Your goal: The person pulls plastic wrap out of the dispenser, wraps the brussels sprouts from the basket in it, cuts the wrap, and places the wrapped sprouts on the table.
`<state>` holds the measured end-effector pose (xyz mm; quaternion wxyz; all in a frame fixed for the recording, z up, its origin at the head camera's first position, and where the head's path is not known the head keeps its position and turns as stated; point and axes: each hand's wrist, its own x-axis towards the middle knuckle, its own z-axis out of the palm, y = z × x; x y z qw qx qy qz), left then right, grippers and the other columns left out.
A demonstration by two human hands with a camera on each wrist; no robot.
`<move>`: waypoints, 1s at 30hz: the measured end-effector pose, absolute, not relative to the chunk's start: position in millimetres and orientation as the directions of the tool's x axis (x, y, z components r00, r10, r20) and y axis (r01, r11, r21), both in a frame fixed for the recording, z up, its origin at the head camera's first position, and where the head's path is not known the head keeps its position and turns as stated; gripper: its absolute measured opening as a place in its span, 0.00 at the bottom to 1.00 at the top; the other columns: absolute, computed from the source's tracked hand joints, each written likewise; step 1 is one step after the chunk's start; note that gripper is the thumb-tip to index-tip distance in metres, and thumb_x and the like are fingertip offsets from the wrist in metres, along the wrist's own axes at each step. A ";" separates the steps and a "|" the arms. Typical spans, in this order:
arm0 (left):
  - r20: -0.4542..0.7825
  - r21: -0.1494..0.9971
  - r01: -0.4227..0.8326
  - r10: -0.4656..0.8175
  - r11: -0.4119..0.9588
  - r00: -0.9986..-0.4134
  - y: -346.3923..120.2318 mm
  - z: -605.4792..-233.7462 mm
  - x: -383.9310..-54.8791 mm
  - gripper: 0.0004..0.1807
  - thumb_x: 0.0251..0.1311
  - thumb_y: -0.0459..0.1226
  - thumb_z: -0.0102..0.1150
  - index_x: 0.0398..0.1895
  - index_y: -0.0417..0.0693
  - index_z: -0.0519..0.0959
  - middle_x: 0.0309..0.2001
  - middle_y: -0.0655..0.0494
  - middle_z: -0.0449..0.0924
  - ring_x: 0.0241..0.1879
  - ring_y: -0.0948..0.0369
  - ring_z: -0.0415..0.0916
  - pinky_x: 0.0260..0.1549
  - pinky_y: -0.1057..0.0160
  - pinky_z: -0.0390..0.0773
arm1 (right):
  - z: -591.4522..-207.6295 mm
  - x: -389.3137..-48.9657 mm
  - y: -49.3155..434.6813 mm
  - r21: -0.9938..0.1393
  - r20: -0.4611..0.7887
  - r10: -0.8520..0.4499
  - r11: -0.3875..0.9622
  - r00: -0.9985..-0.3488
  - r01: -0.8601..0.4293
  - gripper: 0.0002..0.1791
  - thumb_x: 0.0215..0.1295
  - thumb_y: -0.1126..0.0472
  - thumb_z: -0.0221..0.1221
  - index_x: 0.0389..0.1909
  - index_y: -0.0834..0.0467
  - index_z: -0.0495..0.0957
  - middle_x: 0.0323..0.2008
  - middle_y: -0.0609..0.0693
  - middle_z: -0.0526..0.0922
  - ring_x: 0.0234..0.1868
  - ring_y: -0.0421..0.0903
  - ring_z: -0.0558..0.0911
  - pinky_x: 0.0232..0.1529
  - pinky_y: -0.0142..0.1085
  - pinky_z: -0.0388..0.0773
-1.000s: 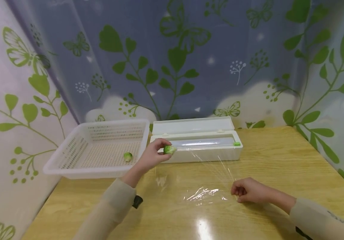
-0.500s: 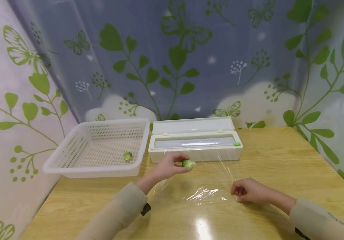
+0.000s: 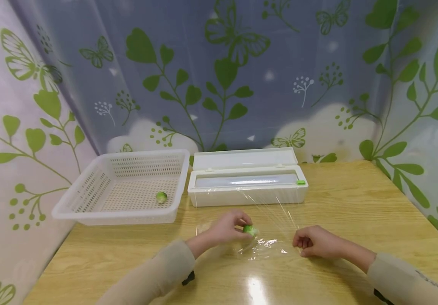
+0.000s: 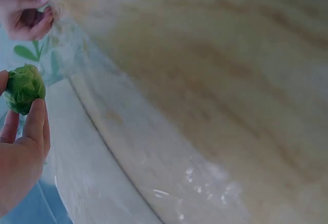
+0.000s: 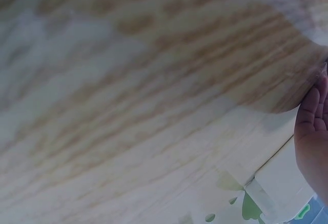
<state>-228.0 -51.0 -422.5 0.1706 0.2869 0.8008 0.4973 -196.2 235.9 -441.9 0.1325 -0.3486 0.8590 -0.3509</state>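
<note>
Your left hand (image 3: 225, 228), just before the white box (image 3: 247, 196), pinches 1 green sprout (image 3: 249, 230); your right hand (image 3: 319, 242), front-right of the box, fingers curled, grips clear film (image 3: 267, 245).

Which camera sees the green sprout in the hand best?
The left wrist view: the sprout looks biggest there, leaves showing. The head view shows it small; the right wrist view doesn't show it.

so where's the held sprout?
Head view, just right of lower centre: the sprout is pinched in the left hand, in front of the open white box.
</note>
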 end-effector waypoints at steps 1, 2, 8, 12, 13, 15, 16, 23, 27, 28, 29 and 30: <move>0.014 0.892 0.295 0.630 0.343 -0.776 -50.1 -423.7 -227.2 0.14 0.44 0.27 0.64 0.36 0.36 0.73 0.41 0.52 0.71 0.45 0.51 0.73 0.36 0.71 0.74 | -441.8 -196.2 236.0 -0.696 0.018 -0.693 0.509 -0.721 -0.507 0.08 0.49 0.68 0.62 0.30 0.59 0.74 0.24 0.41 0.72 0.27 0.34 0.70 0.27 0.30 0.71; 0.016 0.892 0.297 0.633 0.340 -0.774 -49.4 -424.6 -226.4 0.14 0.44 0.26 0.64 0.36 0.35 0.73 0.41 0.51 0.71 0.45 0.51 0.73 0.37 0.71 0.74 | -441.8 -196.3 236.3 -0.696 0.019 -0.693 0.509 -0.721 -0.507 0.08 0.49 0.68 0.62 0.30 0.59 0.74 0.24 0.41 0.72 0.27 0.34 0.70 0.26 0.30 0.71; -0.015 0.877 0.287 0.618 0.387 -0.786 -47.0 -426.1 -226.6 0.15 0.45 0.28 0.64 0.37 0.34 0.73 0.38 0.50 0.75 0.42 0.54 0.74 0.36 0.71 0.74 | -443.4 -198.1 238.1 -0.694 0.010 -0.689 0.517 -0.725 -0.501 0.08 0.49 0.67 0.62 0.31 0.58 0.74 0.25 0.40 0.72 0.27 0.34 0.70 0.27 0.30 0.71; -0.035 0.856 0.282 0.593 0.434 -0.805 -47.4 -427.9 -228.3 0.16 0.44 0.30 0.65 0.37 0.36 0.74 0.36 0.51 0.77 0.39 0.57 0.75 0.35 0.71 0.74 | -444.5 -198.2 238.1 -0.694 0.013 -0.691 0.514 -0.723 -0.504 0.08 0.49 0.67 0.63 0.31 0.58 0.74 0.25 0.41 0.72 0.27 0.34 0.70 0.27 0.30 0.71; -0.037 0.853 0.282 0.591 0.439 -0.806 -47.6 -429.5 -228.7 0.16 0.43 0.29 0.65 0.37 0.36 0.74 0.35 0.52 0.77 0.39 0.57 0.75 0.35 0.71 0.74 | -444.8 -198.0 238.1 -0.695 0.014 -0.691 0.512 -0.722 -0.504 0.08 0.49 0.67 0.62 0.31 0.58 0.74 0.25 0.41 0.72 0.27 0.34 0.70 0.27 0.30 0.71; -0.040 0.846 0.288 0.591 0.449 -0.806 -48.1 -432.5 -229.3 0.16 0.43 0.29 0.66 0.36 0.36 0.74 0.35 0.52 0.77 0.39 0.57 0.75 0.36 0.71 0.73 | -445.3 -197.5 237.9 -0.698 0.019 -0.692 0.508 -0.721 -0.505 0.08 0.49 0.67 0.62 0.30 0.58 0.74 0.25 0.41 0.72 0.27 0.34 0.70 0.27 0.30 0.71; -0.041 0.841 0.292 0.592 0.455 -0.805 -48.3 -434.0 -229.6 0.15 0.42 0.29 0.66 0.36 0.36 0.74 0.34 0.52 0.77 0.39 0.57 0.75 0.36 0.72 0.73 | -445.5 -197.2 237.9 -0.698 0.020 -0.692 0.507 -0.722 -0.505 0.08 0.49 0.67 0.62 0.30 0.58 0.74 0.25 0.41 0.72 0.27 0.34 0.70 0.27 0.30 0.71; -0.055 0.805 0.314 0.591 0.504 -0.805 -47.6 -435.9 -230.6 0.14 0.42 0.29 0.67 0.34 0.38 0.74 0.34 0.53 0.77 0.40 0.57 0.76 0.36 0.72 0.73 | -445.6 -196.7 238.1 -0.701 0.033 -0.692 0.499 -0.722 -0.510 0.08 0.49 0.67 0.63 0.30 0.58 0.74 0.25 0.41 0.72 0.27 0.34 0.70 0.26 0.30 0.71; -0.066 0.794 0.319 0.594 0.518 -0.802 -47.6 -434.2 -230.7 0.13 0.43 0.29 0.66 0.33 0.39 0.74 0.35 0.53 0.76 0.40 0.57 0.75 0.36 0.72 0.73 | -445.1 -197.3 237.9 -0.702 0.028 -0.691 0.501 -0.722 -0.507 0.08 0.49 0.67 0.63 0.30 0.58 0.74 0.25 0.41 0.72 0.27 0.34 0.70 0.27 0.30 0.71; -0.072 0.788 0.318 0.592 0.527 -0.803 -47.9 -433.5 -230.6 0.13 0.43 0.30 0.66 0.33 0.40 0.74 0.35 0.54 0.76 0.40 0.57 0.75 0.36 0.71 0.73 | -445.1 -197.4 237.8 -0.701 0.026 -0.691 0.503 -0.722 -0.506 0.08 0.49 0.66 0.63 0.30 0.58 0.74 0.25 0.41 0.72 0.27 0.34 0.70 0.27 0.30 0.71; -0.074 0.782 0.322 0.592 0.534 -0.803 -48.1 -432.8 -230.4 0.13 0.43 0.31 0.66 0.33 0.40 0.74 0.35 0.54 0.76 0.39 0.58 0.75 0.36 0.71 0.73 | -445.1 -197.6 237.9 -0.700 0.024 -0.691 0.504 -0.722 -0.505 0.08 0.49 0.66 0.63 0.30 0.58 0.74 0.25 0.41 0.72 0.27 0.34 0.70 0.27 0.30 0.71; -0.078 0.774 0.324 0.590 0.544 -0.804 -48.4 -431.9 -230.3 0.13 0.43 0.31 0.66 0.33 0.41 0.74 0.35 0.55 0.76 0.39 0.58 0.75 0.37 0.70 0.73 | -445.3 -197.6 238.0 -0.700 0.023 -0.691 0.505 -0.722 -0.505 0.08 0.49 0.66 0.63 0.30 0.58 0.74 0.25 0.41 0.72 0.27 0.34 0.70 0.27 0.30 0.71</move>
